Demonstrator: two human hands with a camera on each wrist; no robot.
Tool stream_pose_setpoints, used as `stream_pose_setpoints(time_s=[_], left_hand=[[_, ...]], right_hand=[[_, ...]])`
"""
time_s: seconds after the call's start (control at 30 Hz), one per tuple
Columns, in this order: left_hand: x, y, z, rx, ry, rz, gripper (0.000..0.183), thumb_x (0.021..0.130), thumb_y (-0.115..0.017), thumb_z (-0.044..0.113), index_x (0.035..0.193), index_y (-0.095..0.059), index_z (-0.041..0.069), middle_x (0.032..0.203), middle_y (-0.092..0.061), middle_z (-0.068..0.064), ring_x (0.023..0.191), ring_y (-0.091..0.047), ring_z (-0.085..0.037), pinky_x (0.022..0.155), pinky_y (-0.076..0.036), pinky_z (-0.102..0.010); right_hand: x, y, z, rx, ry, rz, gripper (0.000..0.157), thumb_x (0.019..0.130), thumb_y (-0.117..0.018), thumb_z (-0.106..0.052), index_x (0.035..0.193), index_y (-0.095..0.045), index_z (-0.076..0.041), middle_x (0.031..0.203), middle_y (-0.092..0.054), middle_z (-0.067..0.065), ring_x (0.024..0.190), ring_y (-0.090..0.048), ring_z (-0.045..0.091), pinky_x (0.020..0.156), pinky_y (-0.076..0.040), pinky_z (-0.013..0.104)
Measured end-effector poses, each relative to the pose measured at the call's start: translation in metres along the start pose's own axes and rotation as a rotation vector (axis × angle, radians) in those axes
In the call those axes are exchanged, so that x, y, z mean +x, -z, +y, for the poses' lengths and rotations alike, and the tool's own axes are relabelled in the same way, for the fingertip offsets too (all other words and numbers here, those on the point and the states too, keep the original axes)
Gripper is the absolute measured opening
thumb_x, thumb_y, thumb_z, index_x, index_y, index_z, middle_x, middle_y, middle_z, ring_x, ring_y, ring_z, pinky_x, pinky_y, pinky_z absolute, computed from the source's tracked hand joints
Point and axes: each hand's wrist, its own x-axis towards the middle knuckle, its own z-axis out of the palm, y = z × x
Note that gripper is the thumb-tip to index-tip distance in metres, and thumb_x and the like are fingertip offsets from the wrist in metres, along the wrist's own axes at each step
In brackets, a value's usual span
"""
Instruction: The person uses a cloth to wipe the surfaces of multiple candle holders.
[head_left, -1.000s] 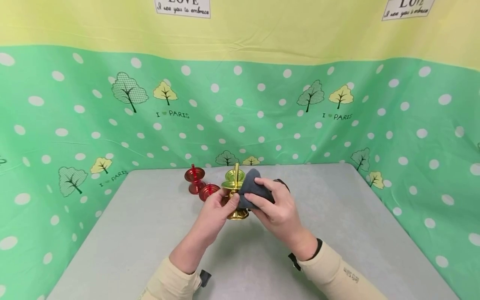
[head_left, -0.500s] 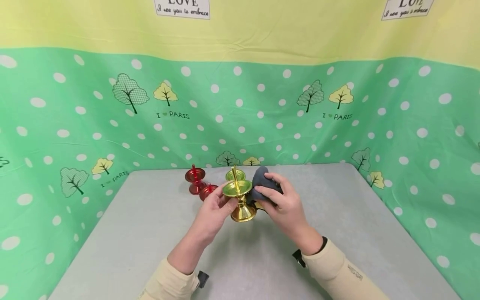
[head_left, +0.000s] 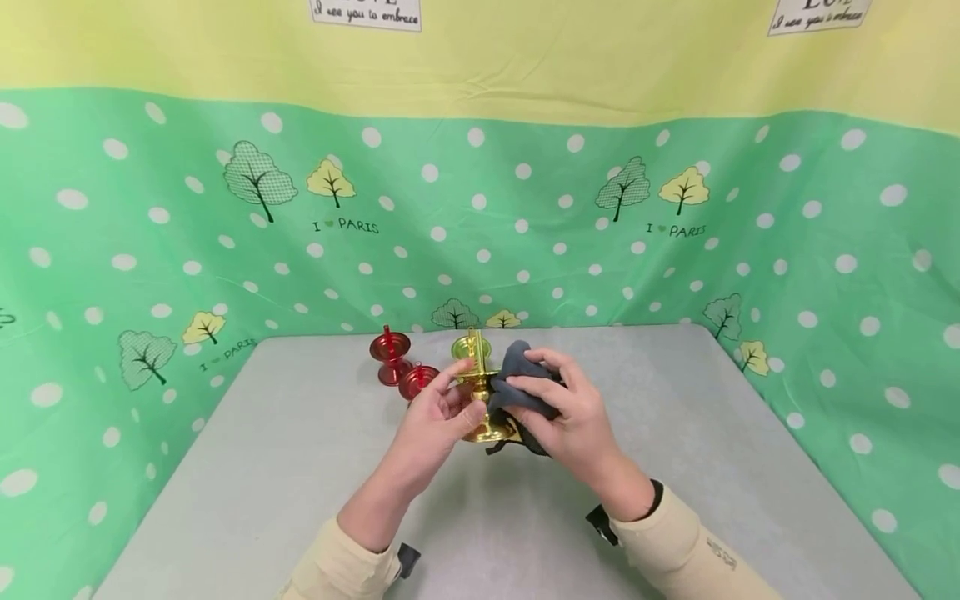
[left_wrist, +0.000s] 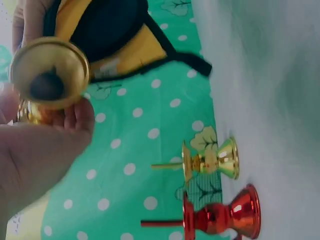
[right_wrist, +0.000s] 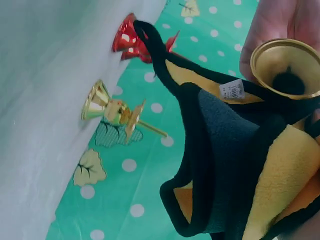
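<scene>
My left hand [head_left: 427, 429] holds a shiny gold candle holder [head_left: 489, 432] up off the table, its flared foot downward and its spike upward. The left wrist view looks into the hollow underside of its foot [left_wrist: 22, 65]. My right hand [head_left: 577, 421] grips a folded cleaning cloth [head_left: 519, 360] against the holder's right side. One face of the cloth is dark grey and the other yellow, with black edging and a small white label, as the right wrist view shows. The cloth and fingers partly hide the holder's stem and dish.
Behind the hands a second gold candle holder [left_wrist: 207, 161] stands on the grey table [head_left: 300, 500]. To its left are two red candle holders; the taller-looking red one [head_left: 390, 350] stands farther back. A green dotted curtain [head_left: 480, 225] encloses the back and sides.
Half a second ago the cloth was held farther right, leaving the gold holder's dish and stem in plain sight. Now the cloth is back against it, and the left fingers sit differently on the holder.
</scene>
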Motion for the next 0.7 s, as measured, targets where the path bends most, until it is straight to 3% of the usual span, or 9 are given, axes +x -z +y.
stream_pose_setpoints(time_s=[0.13, 0.27, 0.4, 0.6, 0.7], left_hand=[[0.003, -0.001, 0.0, -0.048, 0.024, 0.056, 0.072, 0.096, -0.079, 0.021, 0.16, -0.048, 0.013, 0.142, -0.064, -0.021, 0.12, -0.07, -0.016, 0.091, -0.061, -0.024], [0.005, 0.001, -0.002, -0.095, 0.02, 0.093, 0.064, 0.097, -0.077, 0.005, 0.156, -0.053, 0.008, 0.137, -0.068, -0.019, 0.114, -0.071, -0.014, 0.092, -0.061, -0.023], [0.005, 0.002, -0.002, -0.071, -0.016, 0.123, 0.064, 0.094, -0.076, -0.005, 0.153, -0.056, 0.009, 0.138, -0.071, -0.016, 0.111, -0.068, -0.015, 0.091, -0.059, -0.024], [0.005, 0.0, -0.004, 0.066, -0.103, 0.169, 0.07, 0.087, -0.076, -0.013, 0.149, -0.061, 0.017, 0.147, -0.069, -0.01, 0.125, -0.067, -0.026, 0.092, -0.058, -0.022], [0.004, -0.003, -0.003, 0.101, -0.144, 0.187, 0.069, 0.086, -0.077, -0.013, 0.146, -0.063, 0.018, 0.145, -0.07, -0.009, 0.131, -0.066, -0.03, 0.093, -0.058, -0.022]], right_hand=[[-0.002, -0.004, -0.002, -0.013, 0.013, -0.017, 0.045, 0.072, -0.095, 0.002, 0.113, -0.081, -0.013, 0.132, -0.066, 0.022, 0.118, -0.069, 0.04, 0.089, -0.064, 0.056], [-0.004, -0.006, -0.001, -0.02, -0.047, -0.018, 0.041, 0.076, -0.094, -0.001, 0.113, -0.081, -0.011, 0.134, -0.066, 0.022, 0.119, -0.069, 0.038, 0.09, -0.064, 0.055], [-0.003, -0.001, 0.004, 0.014, -0.187, -0.064, 0.033, 0.081, -0.092, -0.005, 0.112, -0.082, -0.009, 0.133, -0.068, 0.02, 0.119, -0.07, 0.037, 0.094, -0.063, 0.052], [0.002, 0.012, 0.007, 0.208, -0.496, -0.228, 0.021, 0.088, -0.089, -0.012, 0.108, -0.083, -0.014, 0.132, -0.072, 0.01, 0.12, -0.069, 0.031, 0.094, -0.061, 0.034], [0.002, 0.011, 0.003, 0.246, -0.535, -0.295, 0.021, 0.091, -0.087, -0.018, 0.11, -0.083, -0.014, 0.133, -0.072, 0.01, 0.121, -0.07, 0.03, 0.092, -0.061, 0.03]])
